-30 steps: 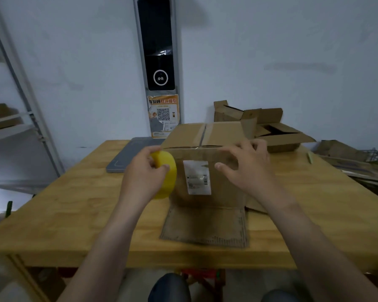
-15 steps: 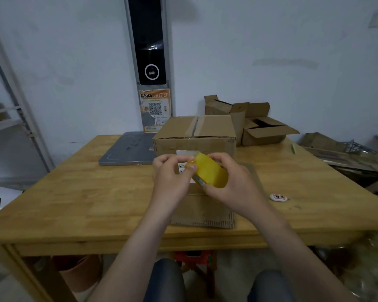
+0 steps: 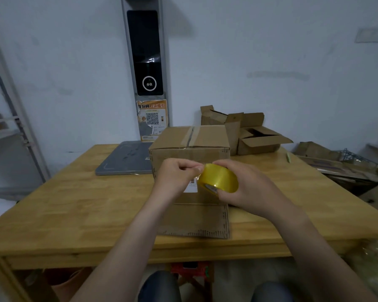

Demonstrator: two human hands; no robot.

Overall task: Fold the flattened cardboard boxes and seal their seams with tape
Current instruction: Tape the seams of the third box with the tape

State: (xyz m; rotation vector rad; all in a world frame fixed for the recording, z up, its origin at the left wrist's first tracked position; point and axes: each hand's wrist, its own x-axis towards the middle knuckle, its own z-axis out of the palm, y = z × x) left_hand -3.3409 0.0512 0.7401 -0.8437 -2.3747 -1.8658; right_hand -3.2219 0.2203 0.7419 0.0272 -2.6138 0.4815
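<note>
The right hand (image 3: pixel 249 188) is grasping the yellow tape roll (image 3: pixel 219 177), its fingers curling round the band from the far side and the thumb underneath. The left hand (image 3: pixel 175 175) is pinching at the roll's left rim with thumb and forefinger; whether it has the loose end of the tape is too small to tell. The roll is hanging in the air between the two hands, above the table (image 3: pixel 74 203), with its open core facing down and toward the person.

The box (image 3: pixel 207 138) is standing straight beyond the hands, on the far side of them from the person, and the roll is sitting in front of its near wall, right of centre. The seam (image 3: pixel 190 137) on the box top is running away from the person, near edge to far edge, and a strip of tape appears to be lying along it already. A flap (image 3: pixel 196 221) is lying flat on the table on the near side of the box, under the wrists.

The coming move is probably a peel: the left hand drawing the end leftward while the right hand is steadying the roll. Both hands are about equally near the box, so the tape would be travelling forward and up to reach the top, or down to reach the flap
</note>
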